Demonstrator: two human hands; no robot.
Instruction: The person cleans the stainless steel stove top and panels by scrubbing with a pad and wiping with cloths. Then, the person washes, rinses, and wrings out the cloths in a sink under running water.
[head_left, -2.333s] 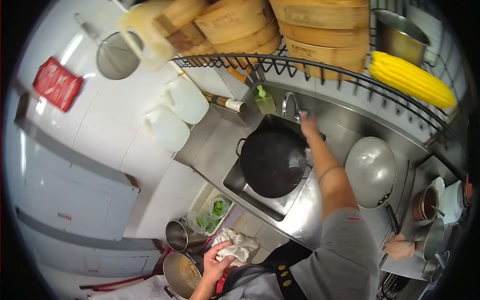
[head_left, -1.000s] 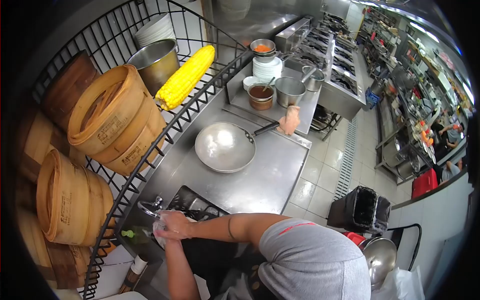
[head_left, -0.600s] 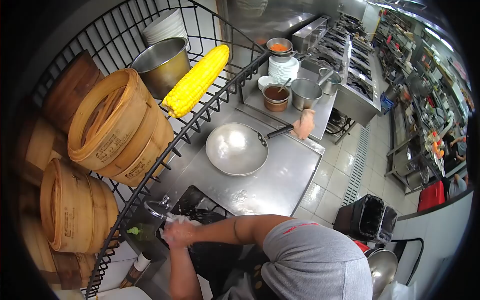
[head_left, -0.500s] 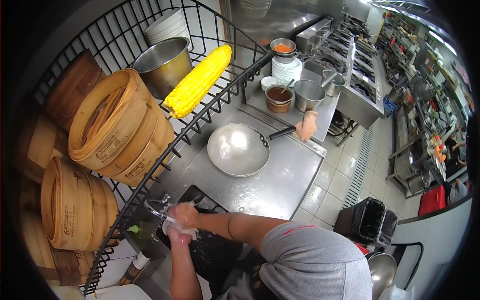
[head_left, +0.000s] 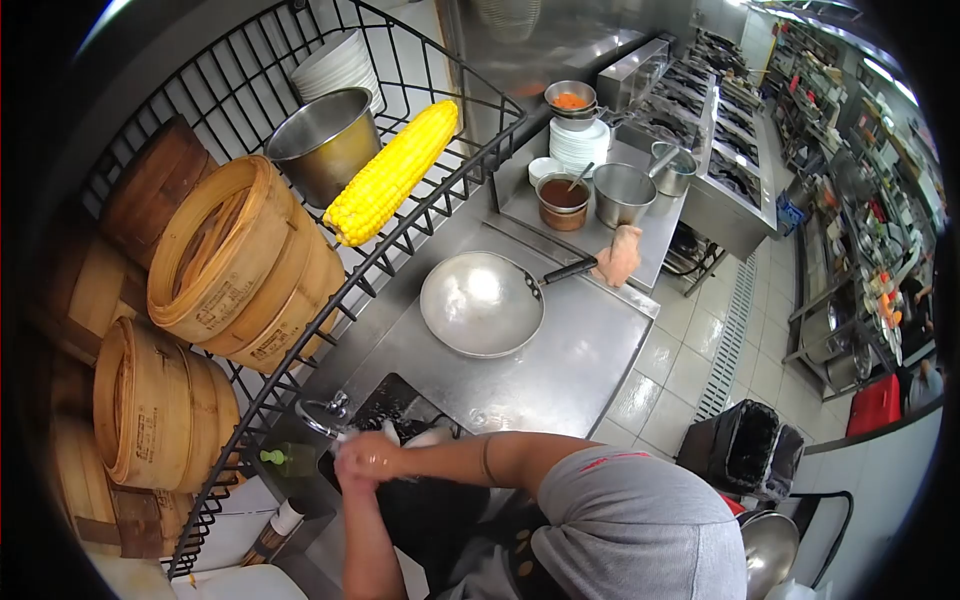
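Observation:
Over a dark sink (head_left: 392, 398), my two hands are pressed together below a chrome faucet (head_left: 322, 412). My right hand (head_left: 380, 455) reaches in from the right, its fingers closed and overlapping my left hand (head_left: 354, 470), which is also closed. Whatever lies between them is hidden, though a small whitish patch shows at their upper edge. Beneath my right wrist a pale, whitish thing (head_left: 432, 436) shows in the sink; its kind is unclear. Beside my left hand stands a bottle with a green pump top (head_left: 290, 460).
A wok (head_left: 483, 305) sits on the steel counter (head_left: 590, 355), its handle against a pinkish cloth (head_left: 617, 256). Overhead, a black wire rack (head_left: 375, 272) holds bamboo steamers (head_left: 245, 265), a metal pot (head_left: 325, 150) and a corn cob (head_left: 392, 175). Pots and stacked plates (head_left: 578, 145) stand beyond.
Both hands have come closer together and shifted slightly down from the faucet. The whitish material seen between them earlier is now mostly hidden. The view has shifted slightly.

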